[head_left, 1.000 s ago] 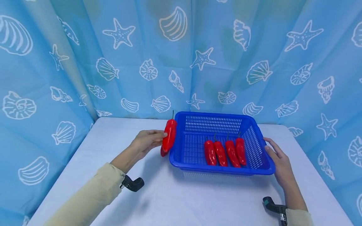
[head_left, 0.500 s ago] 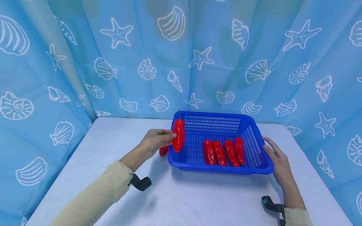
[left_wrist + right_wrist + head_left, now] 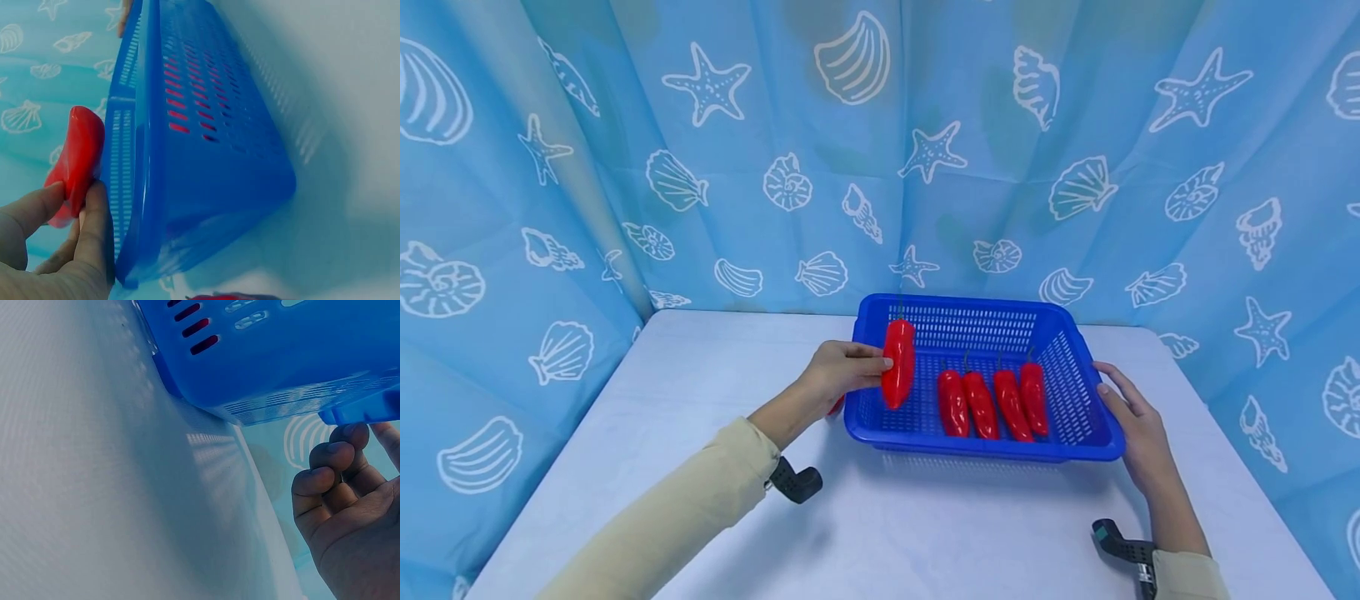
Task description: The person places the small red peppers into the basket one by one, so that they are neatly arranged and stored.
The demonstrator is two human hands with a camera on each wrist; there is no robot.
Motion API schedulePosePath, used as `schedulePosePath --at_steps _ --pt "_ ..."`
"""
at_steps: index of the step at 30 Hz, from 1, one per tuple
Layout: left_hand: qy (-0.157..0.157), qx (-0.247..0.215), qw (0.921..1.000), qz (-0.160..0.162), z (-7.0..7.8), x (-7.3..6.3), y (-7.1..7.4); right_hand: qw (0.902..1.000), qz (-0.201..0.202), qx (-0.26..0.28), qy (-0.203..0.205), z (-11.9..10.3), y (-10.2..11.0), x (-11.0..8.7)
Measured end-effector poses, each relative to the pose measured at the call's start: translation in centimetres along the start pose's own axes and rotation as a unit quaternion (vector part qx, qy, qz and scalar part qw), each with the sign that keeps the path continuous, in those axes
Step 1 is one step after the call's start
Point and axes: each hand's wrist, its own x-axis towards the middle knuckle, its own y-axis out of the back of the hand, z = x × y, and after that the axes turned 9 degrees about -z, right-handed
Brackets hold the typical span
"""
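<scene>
My left hand pinches a red chili pepper between thumb and fingers. The chili pepper hangs roughly upright, stem up, over the left part of a blue plastic basket. In the left wrist view, the held chili pepper shows beside the basket rim, above my fingertips. My right hand holds the basket's right rim, its thumb at the edge; in the right wrist view the other fingers curl below the rim. Several red chili peppers lie side by side in the basket's right half.
Another red chili pepper lies on the white table left of the basket, mostly hidden behind my left hand. A blue curtain with white shell prints hangs behind and beside the table.
My left hand has carried the chili pepper rightward, from outside the basket's left rim to over its inside. My right hand has stayed at the right rim.
</scene>
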Motion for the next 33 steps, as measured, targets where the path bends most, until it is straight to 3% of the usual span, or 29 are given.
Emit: schedulePosePath --at_steps 9,20,27,33 --pt "-0.01 0.043 0.999 -0.012 -0.1 1.1 -1.6 1.0 -0.002 0.002 -0.002 -0.2 0.0 0.1" --pt "0.004 0.075 0.9971 0.008 -0.1 2.3 -3.7 0.9999 -0.004 0.009 -0.003 -0.1 -0.1 0.1" --pt "0.015 0.134 0.9907 0.019 -0.8 2.7 -4.5 0.9999 -0.007 0.01 -0.009 0.0 -0.1 0.2" --pt "0.026 0.146 0.9882 0.041 -0.7 3.0 -5.0 0.9999 -0.009 0.003 -0.011 -0.1 -0.1 0.3"
